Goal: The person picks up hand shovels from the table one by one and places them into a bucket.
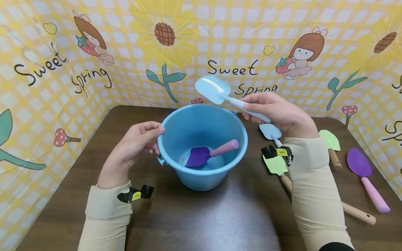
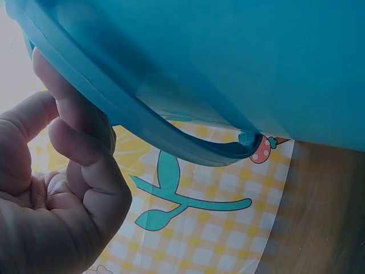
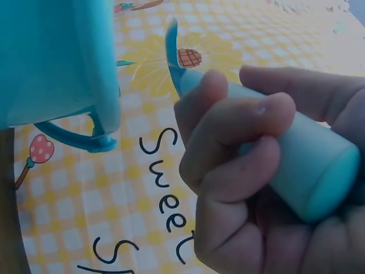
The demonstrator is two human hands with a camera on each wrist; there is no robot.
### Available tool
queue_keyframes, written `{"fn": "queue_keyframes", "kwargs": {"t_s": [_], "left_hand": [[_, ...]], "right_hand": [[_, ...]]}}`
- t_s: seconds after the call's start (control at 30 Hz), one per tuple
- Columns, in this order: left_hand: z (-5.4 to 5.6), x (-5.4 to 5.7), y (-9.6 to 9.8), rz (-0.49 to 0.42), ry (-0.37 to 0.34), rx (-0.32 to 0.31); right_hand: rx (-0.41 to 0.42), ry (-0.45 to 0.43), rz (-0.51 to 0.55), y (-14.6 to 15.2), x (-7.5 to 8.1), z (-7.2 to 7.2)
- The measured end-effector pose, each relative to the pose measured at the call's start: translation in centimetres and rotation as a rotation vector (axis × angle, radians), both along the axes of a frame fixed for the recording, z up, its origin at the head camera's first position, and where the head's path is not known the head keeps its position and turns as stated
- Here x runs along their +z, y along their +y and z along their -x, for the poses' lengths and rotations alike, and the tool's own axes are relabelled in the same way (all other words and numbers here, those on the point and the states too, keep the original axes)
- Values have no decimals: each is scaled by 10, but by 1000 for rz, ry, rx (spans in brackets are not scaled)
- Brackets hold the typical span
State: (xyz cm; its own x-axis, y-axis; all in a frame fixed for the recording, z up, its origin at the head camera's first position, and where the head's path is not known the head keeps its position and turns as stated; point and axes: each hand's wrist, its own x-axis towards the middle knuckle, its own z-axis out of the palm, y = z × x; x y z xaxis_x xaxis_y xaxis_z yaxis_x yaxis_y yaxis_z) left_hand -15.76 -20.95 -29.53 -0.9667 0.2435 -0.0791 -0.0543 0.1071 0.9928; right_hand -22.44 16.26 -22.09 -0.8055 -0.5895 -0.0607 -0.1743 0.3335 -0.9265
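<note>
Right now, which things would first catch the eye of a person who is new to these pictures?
Probably the big blue bucket in the middle of the table, with a purple shovel inside it. Next, of the two hands, the right hand holds a pale blue shovel raised, while the left hand grips the bucket's left side. Behind them, large sunflowers brighten the checked backdrop.

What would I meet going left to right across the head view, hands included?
Left hand → blue bucket → right hand → green shovel lying just right of the right wrist → purple shovel with a pink handle, at the table's right side.
</note>
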Motion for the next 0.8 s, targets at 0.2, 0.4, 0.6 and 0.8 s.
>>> {"fn": "queue_keyframes", "kwargs": {"t_s": [0.2,0.4,0.6,0.8], "left_hand": [[0,1,0,4,0,-1],[-1,1,0,-1,8,-6],[0,0,0,20,6,4],[0,0,0,16,9,7]], "right_hand": [[47,-23,-69,-7,7,1],[84,-44,-148,-10,10,4],[92,-54,-307,-15,16,5],[233,-54,-358,-26,24,12]]}}
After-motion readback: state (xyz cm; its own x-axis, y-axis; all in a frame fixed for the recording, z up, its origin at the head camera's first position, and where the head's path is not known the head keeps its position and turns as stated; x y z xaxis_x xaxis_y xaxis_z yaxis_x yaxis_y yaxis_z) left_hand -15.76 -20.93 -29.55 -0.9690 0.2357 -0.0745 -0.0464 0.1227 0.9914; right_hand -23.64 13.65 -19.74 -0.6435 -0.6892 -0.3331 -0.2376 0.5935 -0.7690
